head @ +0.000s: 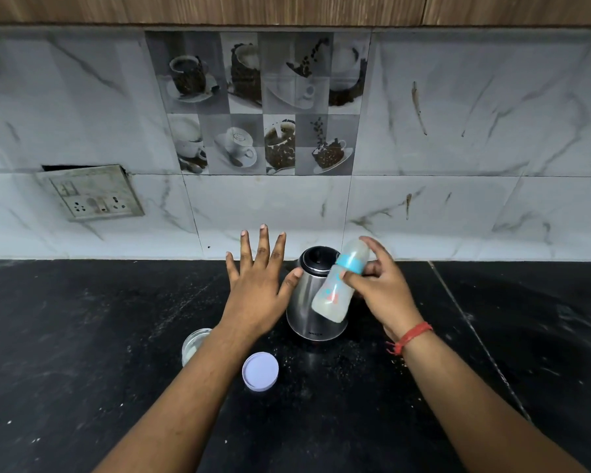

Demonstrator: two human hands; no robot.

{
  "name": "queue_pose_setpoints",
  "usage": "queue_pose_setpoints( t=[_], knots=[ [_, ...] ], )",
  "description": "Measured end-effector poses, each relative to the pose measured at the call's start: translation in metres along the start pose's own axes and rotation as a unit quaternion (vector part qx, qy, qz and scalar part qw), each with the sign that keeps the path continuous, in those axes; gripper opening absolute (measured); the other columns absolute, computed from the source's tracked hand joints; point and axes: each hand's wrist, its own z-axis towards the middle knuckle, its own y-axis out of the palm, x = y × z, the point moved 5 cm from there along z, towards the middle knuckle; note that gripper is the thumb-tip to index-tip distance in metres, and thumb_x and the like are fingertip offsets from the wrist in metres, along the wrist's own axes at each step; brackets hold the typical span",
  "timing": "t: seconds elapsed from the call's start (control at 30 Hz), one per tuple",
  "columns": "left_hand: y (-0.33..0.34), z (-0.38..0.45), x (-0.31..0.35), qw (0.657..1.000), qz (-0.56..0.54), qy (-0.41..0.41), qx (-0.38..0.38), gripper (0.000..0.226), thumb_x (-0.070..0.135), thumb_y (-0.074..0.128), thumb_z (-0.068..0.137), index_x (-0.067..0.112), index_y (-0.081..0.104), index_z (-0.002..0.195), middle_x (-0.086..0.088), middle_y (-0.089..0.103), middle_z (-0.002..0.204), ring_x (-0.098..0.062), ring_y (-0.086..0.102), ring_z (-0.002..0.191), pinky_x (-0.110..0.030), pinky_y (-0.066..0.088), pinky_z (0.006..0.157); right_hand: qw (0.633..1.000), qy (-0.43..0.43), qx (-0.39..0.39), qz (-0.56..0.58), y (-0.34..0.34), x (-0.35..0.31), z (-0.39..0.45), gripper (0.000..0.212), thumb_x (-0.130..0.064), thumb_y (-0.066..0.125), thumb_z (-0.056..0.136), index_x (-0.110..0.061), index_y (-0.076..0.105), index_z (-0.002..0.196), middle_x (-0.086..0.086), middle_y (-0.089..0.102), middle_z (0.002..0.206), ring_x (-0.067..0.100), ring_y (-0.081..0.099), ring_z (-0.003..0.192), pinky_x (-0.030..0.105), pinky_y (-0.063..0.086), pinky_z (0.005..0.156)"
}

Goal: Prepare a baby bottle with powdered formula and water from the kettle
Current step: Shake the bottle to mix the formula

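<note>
My right hand (pixel 382 285) grips a baby bottle (pixel 336 291) by its blue collar. The bottle is tilted, cap end up to the right, and its body looks milky. It hangs in the air in front of a steel kettle (pixel 304 302) with a black lid, which stands on the black counter (pixel 82 336). My left hand (pixel 260 285) hovers with fingers spread just left of the kettle, thumb tip near the kettle's upper side, holding nothing. A clear jar (pixel 192 344) with white powder sits partly hidden under my left forearm. Its pale lilac lid (pixel 260 371) lies flat beside it.
A marble-tiled wall (pixel 458 148) rises right behind the kettle. A loose socket plate (pixel 91 192) hangs on the wall at the left. Powder specks are scattered over the counter around the kettle.
</note>
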Motion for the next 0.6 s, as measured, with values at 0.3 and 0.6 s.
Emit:
queue_pose_setpoints(
  t=[0.3,0.6],
  knots=[
    [0.001,0.001,0.001,1.0,-0.001,-0.001,-0.007,0.078,0.074,0.004,0.093,0.039,-0.009,0.161,0.006,-0.026,0.169,-0.025,-0.033,0.152,-0.062,-0.011,0.123,1.0,-0.002,-0.007,-0.013,-0.007,0.002,-0.006,0.069,-0.009,0.075,0.086,-0.037,0.046,0.142,0.004,0.065,0.099,0.014,0.067,0.09,0.022,0.054,0.08],
    [0.003,0.006,-0.001,1.0,-0.006,0.0,-0.003,0.082,0.078,-0.002,0.09,0.038,-0.008,0.162,0.005,-0.023,0.17,-0.025,-0.032,0.153,-0.062,-0.011,0.123,1.0,-0.018,-0.017,-0.014,-0.005,0.002,-0.012,0.068,-0.007,0.072,0.086,-0.041,0.047,0.14,0.002,0.066,0.106,0.014,0.068,0.09,0.026,0.055,0.079]
  ],
)
